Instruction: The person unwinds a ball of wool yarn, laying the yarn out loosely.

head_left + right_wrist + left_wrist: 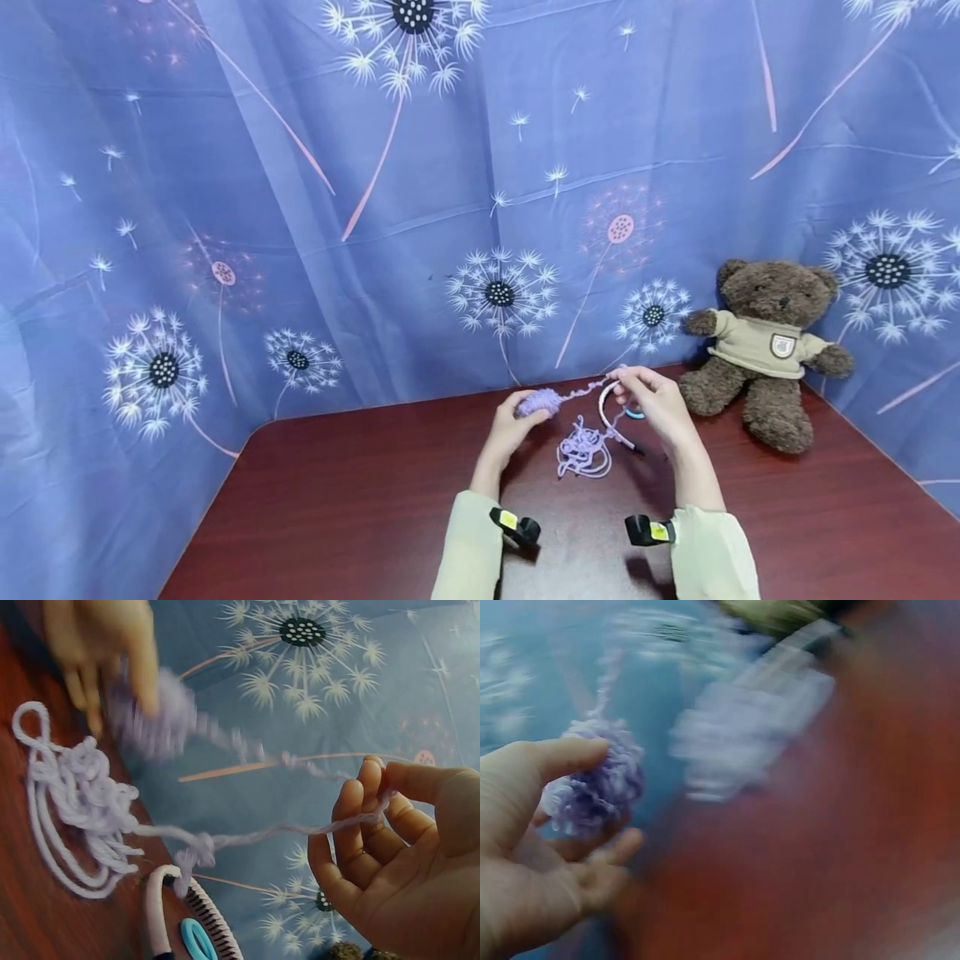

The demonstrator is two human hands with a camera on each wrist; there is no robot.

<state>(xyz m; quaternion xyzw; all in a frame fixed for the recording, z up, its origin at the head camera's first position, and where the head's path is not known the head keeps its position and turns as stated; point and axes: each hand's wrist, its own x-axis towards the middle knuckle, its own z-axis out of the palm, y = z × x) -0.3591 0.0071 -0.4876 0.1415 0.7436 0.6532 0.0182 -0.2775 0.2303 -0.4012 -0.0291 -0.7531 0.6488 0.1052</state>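
My left hand [508,432] holds a fuzzy lilac ball of yarn [538,402] between thumb and fingers, raised over the table. From the ball a kinked strand of yarn [285,760] runs across to my right hand [662,407], whose thumb and fingertips pinch it. A second length leads from those fingertips, past a small knot [196,851], down to a loose lilac yarn tangle [583,454] on the table. Beside the tangle is a whitish headband [156,904] with a toothed inner edge, and a turquoise ring [196,941] shows within its curve. The left wrist view is blurred.
A brown teddy bear [772,292] in a beige shirt sits at the table's back right. Behind the dark red table [337,500] hangs a blue cloth [300,167] with dandelion prints, close beyond both hands. Black bands with yellow labels are on both wrists.
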